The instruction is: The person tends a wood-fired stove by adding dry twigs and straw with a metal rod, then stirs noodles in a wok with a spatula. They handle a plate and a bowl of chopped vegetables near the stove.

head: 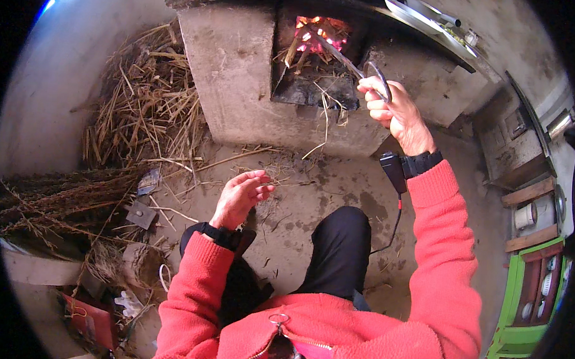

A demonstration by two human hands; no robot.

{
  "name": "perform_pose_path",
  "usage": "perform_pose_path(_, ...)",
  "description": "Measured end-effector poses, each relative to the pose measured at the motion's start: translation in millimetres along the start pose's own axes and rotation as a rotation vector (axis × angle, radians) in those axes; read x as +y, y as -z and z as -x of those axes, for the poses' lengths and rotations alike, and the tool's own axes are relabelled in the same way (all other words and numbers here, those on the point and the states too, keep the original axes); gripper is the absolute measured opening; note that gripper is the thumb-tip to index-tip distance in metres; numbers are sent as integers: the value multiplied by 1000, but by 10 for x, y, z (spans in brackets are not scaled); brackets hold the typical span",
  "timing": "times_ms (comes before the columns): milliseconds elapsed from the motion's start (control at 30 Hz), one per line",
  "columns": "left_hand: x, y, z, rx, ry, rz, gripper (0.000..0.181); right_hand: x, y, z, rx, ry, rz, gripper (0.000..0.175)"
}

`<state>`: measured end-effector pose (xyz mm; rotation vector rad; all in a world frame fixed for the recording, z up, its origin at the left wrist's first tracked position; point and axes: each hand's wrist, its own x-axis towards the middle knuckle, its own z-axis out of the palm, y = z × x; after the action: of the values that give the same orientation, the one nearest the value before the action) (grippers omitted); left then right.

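Note:
My right hand (pixel 392 109) grips the looped end of a metal fire poker (pixel 341 57). The poker's far end reaches into the glowing fire (pixel 321 33) in the mouth of a plastered masonry stove (pixel 239 73). Burning straw and sticks (pixel 292 54) stick out of the firebox opening, and a few bent stalks (pixel 325 114) hang over its sooty ledge. Lower down on the left, my left hand (pixel 244 194) hovers above the floor with its fingers loosely curled and nothing visible in them. Both wrists wear black straps.
A heap of dry stalks (pixel 148 98) leans by the stove's left side, with brushwood (pixel 63 205) below it. White dishes (pixel 412 15) stand on the stove's top edge. A green-framed cabinet (pixel 511 292) is at the right. A black cable (pixel 396 231) hangs from my right wrist.

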<state>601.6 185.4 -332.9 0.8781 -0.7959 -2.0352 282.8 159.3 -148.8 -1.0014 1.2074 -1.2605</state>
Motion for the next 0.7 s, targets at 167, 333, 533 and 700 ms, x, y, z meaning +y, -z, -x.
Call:
perform_pose_path(167,32,92,-8,41,-10,36,20,39,-112,-73,-73,16,-5,23)
perform_pose_path(333,-18,66,23,3,-49,-51,21,55,-136,-25,-137,44,296,29)
perform_pose_path(533,-1,67,37,-20,-59,-77,23,22,100,-85,30,-56,29,23)
perform_pose_path(700,1,70,20,-29,-47,-55,21,156,276,-7,22,-145,-269,27)
